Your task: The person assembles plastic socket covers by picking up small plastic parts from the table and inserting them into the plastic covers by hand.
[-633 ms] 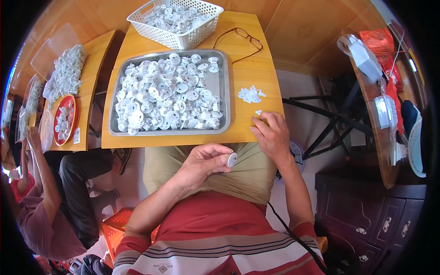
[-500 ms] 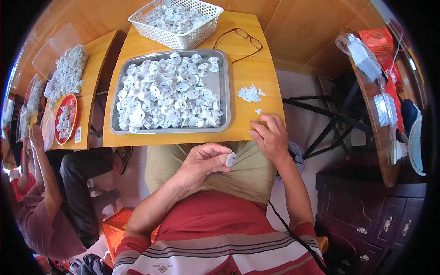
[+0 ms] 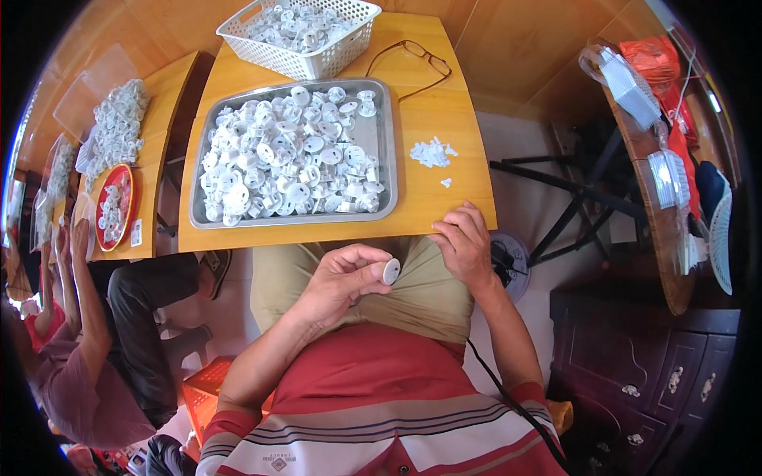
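Between the thumb and fingers of my left hand (image 3: 343, 279) is a round white plastic part (image 3: 391, 271) with a small dark hole in its face, held over my lap. My right hand (image 3: 463, 250) is at the front right corner of the wooden table (image 3: 317, 236). Its thumb and fingertips are drawn together; what they hold, if anything, is too small to make out. A small white plastic piece (image 3: 446, 183) lies just beyond it, and a little heap of similar pieces (image 3: 432, 153) is farther back. Many white round parts (image 3: 294, 155) fill a metal tray (image 3: 390, 208) on the table.
A white perforated basket (image 3: 321, 66) of similar parts stands behind the tray, with eyeglasses (image 3: 417, 49) to its right. On the left, another person's arms (image 3: 91, 313) are near a table (image 3: 151, 190) holding a red bowl (image 3: 131, 198). A dark cabinet (image 3: 635, 373) stands at right.
My right hand has drawn slightly back from the loose small piece, its fingers closer together. The part in my left hand has shifted slightly left and turned its face a little.
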Action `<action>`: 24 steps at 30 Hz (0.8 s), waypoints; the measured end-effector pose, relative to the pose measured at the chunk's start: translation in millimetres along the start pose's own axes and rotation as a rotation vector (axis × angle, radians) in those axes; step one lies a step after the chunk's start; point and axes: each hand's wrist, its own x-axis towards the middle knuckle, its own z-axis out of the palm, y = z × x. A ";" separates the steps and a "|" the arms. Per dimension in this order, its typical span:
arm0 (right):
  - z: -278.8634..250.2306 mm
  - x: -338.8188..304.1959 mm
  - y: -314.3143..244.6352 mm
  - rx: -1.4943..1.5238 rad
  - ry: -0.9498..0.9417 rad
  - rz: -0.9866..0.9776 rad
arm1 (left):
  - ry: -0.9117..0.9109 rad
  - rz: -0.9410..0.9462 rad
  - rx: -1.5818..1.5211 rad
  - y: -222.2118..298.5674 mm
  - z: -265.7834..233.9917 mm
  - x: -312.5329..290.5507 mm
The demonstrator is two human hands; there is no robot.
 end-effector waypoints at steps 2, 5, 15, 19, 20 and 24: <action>1.8 -0.8 -1.2 0.007 0.006 0.002 | 0.002 0.002 -0.009 -0.4 -3.3 1.2; 3.3 -1.0 -1.1 0.013 0.018 -0.011 | -0.010 -0.013 -0.036 0.1 -6.5 3.7; 3.2 3.8 -9.7 0.112 0.057 0.094 | -0.025 -0.028 -0.038 1.0 -21.6 9.4; 0.3 11.6 -14.0 0.148 0.099 0.180 | -0.024 -0.041 -0.034 1.4 -26.6 9.9; -1.8 16.0 -16.8 0.147 0.084 0.244 | -0.024 -0.047 -0.034 1.7 -27.2 9.8; -7.2 20.1 -14.8 0.170 0.032 0.352 | -0.025 -0.067 -0.020 6.2 -23.3 11.3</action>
